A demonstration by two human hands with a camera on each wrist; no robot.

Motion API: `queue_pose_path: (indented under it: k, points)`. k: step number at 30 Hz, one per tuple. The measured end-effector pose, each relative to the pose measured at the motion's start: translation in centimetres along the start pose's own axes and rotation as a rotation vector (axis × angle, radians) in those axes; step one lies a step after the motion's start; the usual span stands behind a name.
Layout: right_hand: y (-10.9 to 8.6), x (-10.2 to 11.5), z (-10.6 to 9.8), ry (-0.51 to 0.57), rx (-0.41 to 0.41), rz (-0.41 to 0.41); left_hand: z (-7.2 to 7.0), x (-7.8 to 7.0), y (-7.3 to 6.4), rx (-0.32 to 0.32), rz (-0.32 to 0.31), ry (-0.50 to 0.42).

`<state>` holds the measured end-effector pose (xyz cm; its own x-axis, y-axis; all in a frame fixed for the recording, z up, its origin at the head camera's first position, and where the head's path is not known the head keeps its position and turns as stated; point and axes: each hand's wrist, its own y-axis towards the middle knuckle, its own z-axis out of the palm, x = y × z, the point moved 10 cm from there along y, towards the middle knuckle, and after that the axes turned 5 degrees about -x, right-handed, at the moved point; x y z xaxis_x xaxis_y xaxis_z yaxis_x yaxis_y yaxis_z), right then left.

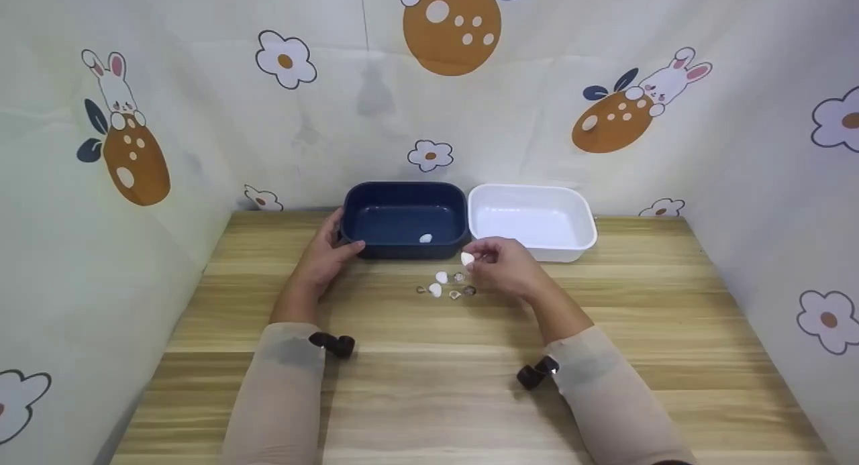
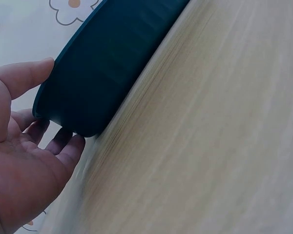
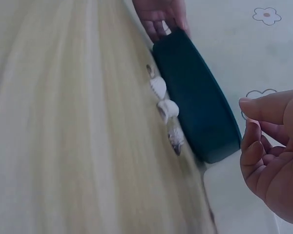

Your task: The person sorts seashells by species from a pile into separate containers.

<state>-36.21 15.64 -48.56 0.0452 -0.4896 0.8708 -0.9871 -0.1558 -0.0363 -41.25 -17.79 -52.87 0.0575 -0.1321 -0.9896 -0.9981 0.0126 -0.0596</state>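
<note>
1. The left hand (image 1: 324, 258) grips the left end of the navy, rounded-rectangular, plastic-looking tub (image 1: 402, 251); I'd hold it steady.
2. The right hand (image 1: 508, 269) pinches a small white seashell (image 1: 467, 257) near the tub's front right corner; a light fingertip pinch should suffice.
3. I'd keep clear of the loose seashells (image 1: 435, 290) on the wood-grain table (image 1: 416, 384).

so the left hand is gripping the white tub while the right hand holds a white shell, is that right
Not quite: the left hand is gripping the dark blue tub, not the white tub, as the head view shows. The right hand does hold a white shell.
</note>
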Motion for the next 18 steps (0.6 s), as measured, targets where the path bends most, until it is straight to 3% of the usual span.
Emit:
queue_pose_path:
  k: [8,18]
  points:
    - [2.1,2.8,0.6,-0.006,-0.009,-0.069,0.0,-0.2,-0.2,0.004,0.005,-0.006]
    - [4.2,4.5,1.6,-0.036,-0.018,-0.078,0.0,-0.2,-0.2,-0.007,-0.005,0.014]
